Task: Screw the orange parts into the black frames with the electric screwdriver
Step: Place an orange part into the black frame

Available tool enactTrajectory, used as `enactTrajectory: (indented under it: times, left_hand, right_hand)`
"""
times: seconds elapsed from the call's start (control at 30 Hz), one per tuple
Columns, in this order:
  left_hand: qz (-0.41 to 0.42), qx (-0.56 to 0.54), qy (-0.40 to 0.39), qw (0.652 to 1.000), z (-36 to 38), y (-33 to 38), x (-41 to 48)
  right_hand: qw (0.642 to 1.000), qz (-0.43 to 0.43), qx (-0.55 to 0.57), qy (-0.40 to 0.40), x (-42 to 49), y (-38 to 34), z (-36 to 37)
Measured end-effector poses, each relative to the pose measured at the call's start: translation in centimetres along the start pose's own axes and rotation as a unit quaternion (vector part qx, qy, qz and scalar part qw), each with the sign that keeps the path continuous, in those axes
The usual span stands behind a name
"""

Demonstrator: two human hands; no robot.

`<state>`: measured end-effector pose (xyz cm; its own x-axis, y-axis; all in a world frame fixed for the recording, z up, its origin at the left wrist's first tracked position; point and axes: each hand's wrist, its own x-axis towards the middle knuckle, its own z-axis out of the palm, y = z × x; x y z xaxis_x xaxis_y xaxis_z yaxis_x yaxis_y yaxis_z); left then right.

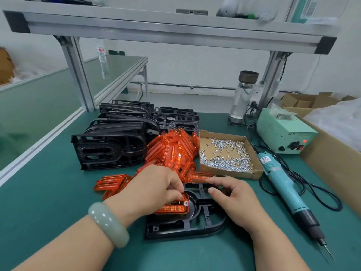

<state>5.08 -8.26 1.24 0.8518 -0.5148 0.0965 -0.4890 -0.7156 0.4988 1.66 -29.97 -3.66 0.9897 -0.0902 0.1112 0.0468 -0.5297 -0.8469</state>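
Head view: I judge this piece is at an early step. My left hand [154,184] grips one orange part [172,207] and seats it in the black frame [195,218] on the desk [58,202]. My right hand [234,200] curls at the frame's far edge; what it pinches, I cannot tell. The electric screwdriver [287,190] lies unused to the right. Stacked frames [111,147] and an orange pile [173,151] remain. The green power box [287,137] reads "LED"; the screwdriver's label is unreadable.
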Motion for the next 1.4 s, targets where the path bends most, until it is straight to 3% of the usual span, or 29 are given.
enactTrajectory:
  times: [0.63, 0.9, 1.03, 1.13, 1.27, 1.4]
  left_hand:
    - [0.017, 0.106, 0.055, 0.993, 3.3, -0.6, -1.0]
    - [0.031, 0.077, 0.073, 0.994, 3.3, -0.2, -2.1]
    - [0.066, 0.092, 0.029, 0.993, 2.1, -0.6, -4.2]
    - [0.109, 0.149, -0.014, 0.983, 2.2, -0.6, -5.0]
    - [0.135, 0.198, -0.018, 0.971, 2.0, -0.4, -4.5]
    - [0.147, 0.21, -0.014, 0.967, 1.9, 0.2, -4.7]
  right_hand:
    - [0.999, -0.023, -0.028, 0.027, -0.2, -0.2, 0.1]
    - [0.998, -0.019, -0.037, 0.038, -0.3, -0.2, 0.1]
    - [0.998, 0.005, -0.036, 0.052, -0.5, -0.5, -0.1]
    - [0.983, 0.011, -0.115, 0.146, -0.5, -0.9, -1.9]
    - [0.923, 0.125, -0.263, 0.251, -0.8, -0.9, -6.6]
    - [0.888, 0.289, -0.312, 0.173, -1.3, 0.4, -9.7]
